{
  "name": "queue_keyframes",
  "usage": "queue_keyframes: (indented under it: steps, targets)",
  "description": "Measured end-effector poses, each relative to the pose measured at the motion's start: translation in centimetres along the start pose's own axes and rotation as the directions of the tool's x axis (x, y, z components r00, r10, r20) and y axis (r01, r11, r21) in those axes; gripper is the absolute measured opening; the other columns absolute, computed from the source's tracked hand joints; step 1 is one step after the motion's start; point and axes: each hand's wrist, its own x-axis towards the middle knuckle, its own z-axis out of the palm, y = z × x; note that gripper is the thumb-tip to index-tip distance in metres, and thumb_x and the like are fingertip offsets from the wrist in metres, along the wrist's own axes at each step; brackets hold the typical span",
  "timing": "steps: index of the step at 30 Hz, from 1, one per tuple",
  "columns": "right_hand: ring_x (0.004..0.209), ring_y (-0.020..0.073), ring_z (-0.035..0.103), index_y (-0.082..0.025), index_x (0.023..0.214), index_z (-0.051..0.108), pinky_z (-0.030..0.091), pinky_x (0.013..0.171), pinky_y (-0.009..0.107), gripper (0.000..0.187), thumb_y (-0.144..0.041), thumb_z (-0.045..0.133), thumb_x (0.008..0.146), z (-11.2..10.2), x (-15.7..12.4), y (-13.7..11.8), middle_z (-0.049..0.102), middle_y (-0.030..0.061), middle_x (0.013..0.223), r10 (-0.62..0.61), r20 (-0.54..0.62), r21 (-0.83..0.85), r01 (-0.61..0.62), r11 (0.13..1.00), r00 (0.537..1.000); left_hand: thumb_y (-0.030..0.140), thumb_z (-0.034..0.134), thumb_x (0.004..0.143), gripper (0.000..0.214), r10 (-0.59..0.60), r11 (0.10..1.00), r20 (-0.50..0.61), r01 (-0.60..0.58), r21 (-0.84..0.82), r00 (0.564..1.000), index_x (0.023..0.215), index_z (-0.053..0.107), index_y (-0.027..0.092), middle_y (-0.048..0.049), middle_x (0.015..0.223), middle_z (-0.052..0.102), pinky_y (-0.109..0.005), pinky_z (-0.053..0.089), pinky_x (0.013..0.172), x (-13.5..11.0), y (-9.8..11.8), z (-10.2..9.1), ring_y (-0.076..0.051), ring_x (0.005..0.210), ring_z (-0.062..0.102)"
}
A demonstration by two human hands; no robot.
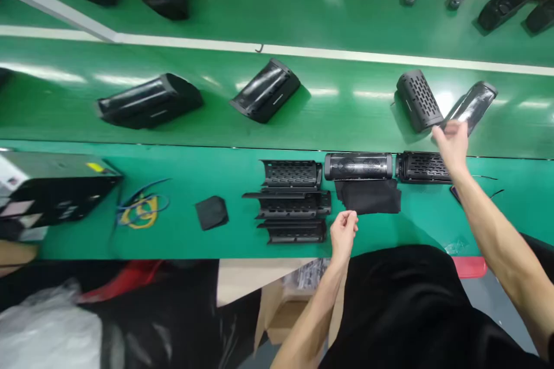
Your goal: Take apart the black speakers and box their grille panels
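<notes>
Right hand (452, 147) is raised at the far edge of the green table (277, 247), fingers loosely spread and gripping nothing, their tips overlapping the lower end of a glossy speaker shell (475, 105) on the belt (346, 127) beyond; this view cannot show whether they touch it. Under that palm lies a slotted grille (426, 167), end to end with a mesh cylinder (358, 166), both close along the far edge, probably lined up so the parts can be matched. Left hand (343, 234) sits nearer the table's near edge, fingers pressed together in a pinch just by a black cloth (367, 197); anything thin between them would be hidden. The cloth lies flat against the cylinder's near side, seemingly kept there within easy reach. Left of the cylinder, three other grilles (294, 204) sit in a staggered stack, their slotted faces turned the same way, which likely keeps them easy to lift. Farther left along the table are a square black pad (212, 213), a tangle of blue and yellow wires (142, 206) and a black box (56, 187) at the edge, while other speakers (149, 101) sit spaced along the belt
</notes>
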Motion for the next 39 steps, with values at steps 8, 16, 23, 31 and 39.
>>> queue_keyframes:
  steps: [8, 16, 23, 31, 39]
  targets:
    - [0.087, 0.0258, 0.070, -0.023, 0.098, 0.068, 0.044, 0.072, 0.032, 0.028, -0.051, 0.071, 0.098, 9.0, -17.0, 5.2, 0.079, 0.0069, 0.094, 0.363, 0.204, -0.449, -0.242, 0.860, 0.909, 0.062, 0.068, 0.085, 0.050, 0.016, 0.999, 0.015, -0.017, 0.049, 1.000, 0.108, 0.069, 0.017, -0.0076, 0.092, 0.075, -0.022, 0.032, 0.043, 2.8, -1.1, 2.1, -0.010, 0.049, 0.053]
    - [0.091, 0.0238, 0.070, -0.023, 0.098, 0.071, 0.047, 0.082, 0.033, 0.025, -0.045, 0.061, 0.101, 7.7, -15.6, 6.7, 0.078, 0.0072, 0.102, 0.226, 0.188, -0.401, -0.135, 0.906, 0.956, 0.056, 0.060, 0.090, 0.049, 0.026, 0.991, 0.086, -0.037, 0.129, 0.996, 0.111, 0.071, 0.014, -0.0065, 0.083, 0.074, -0.023, 0.030, 0.043, 4.4, -1.3, 1.4, -0.009, 0.043, 0.050]
    - [0.088, 0.0257, 0.072, -0.024, 0.097, 0.077, 0.049, 0.076, 0.033, 0.023, -0.044, 0.066, 0.099, 9.2, -15.1, 6.8, 0.078, 0.0059, 0.093, 0.270, 0.164, -0.432, -0.177, 0.885, 0.949, 0.053, 0.057, 0.095, 0.044, 0.061, 0.977, 0.089, -0.078, 0.196, 0.994, 0.111, 0.073, 0.015, -0.0074, 0.084, 0.077, -0.024, 0.037, 0.047, 4.7, -1.4, 1.5, -0.011, 0.043, 0.054]
    - [0.112, 0.0318, 0.070, -0.024, 0.097, 0.078, 0.052, 0.095, 0.041, 0.014, -0.033, 0.067, 0.096, 5.0, -15.2, 5.3, 0.077, 0.0107, 0.119, -0.060, 0.218, -0.392, 0.144, 0.909, 0.974, 0.042, 0.056, 0.097, 0.032, 0.099, 0.953, 0.051, -0.109, 0.281, 0.994, 0.107, 0.072, 0.016, -0.0075, 0.090, 0.082, -0.026, 0.046, 0.055, 4.4, -1.1, 2.0, -0.012, 0.044, 0.059]
    - [0.076, 0.0208, 0.061, -0.024, 0.092, 0.064, 0.051, 0.076, 0.034, 0.026, -0.050, 0.069, 0.090, -1.1, -9.4, 4.6, 0.069, 0.0015, 0.083, -0.127, -0.070, -0.010, 0.127, 0.992, 0.989, 0.043, 0.058, 0.094, 0.028, 0.089, 0.931, -0.001, -0.083, 0.355, 0.996, 0.095, 0.072, 0.019, -0.0070, 0.085, 0.083, -0.029, 0.049, 0.058, 4.8, -0.7, 2.0, -0.017, 0.048, 0.066]
